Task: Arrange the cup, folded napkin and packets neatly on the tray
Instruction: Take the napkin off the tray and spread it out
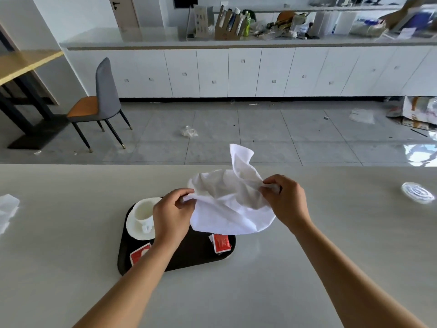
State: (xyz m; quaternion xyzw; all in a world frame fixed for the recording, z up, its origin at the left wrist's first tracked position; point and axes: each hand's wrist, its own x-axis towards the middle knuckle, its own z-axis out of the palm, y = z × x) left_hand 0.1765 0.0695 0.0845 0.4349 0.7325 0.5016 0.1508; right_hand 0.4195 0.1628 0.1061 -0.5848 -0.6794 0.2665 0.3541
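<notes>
The left hand and the right hand each pinch an edge of the crumpled white cloth napkin, lifted above the dark rectangular tray (not folded). On the tray stand a white ceramic cup on its saucer and two red packets.

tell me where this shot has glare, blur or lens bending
Head view: bright window glare on the glossy floor tiles at far right; the counter clutter is soft and smeared; the wide lens bows the cabinet line and the table's far edge; the napkin, in both hands' grip, is crisp with grey shading in its folds.
</notes>
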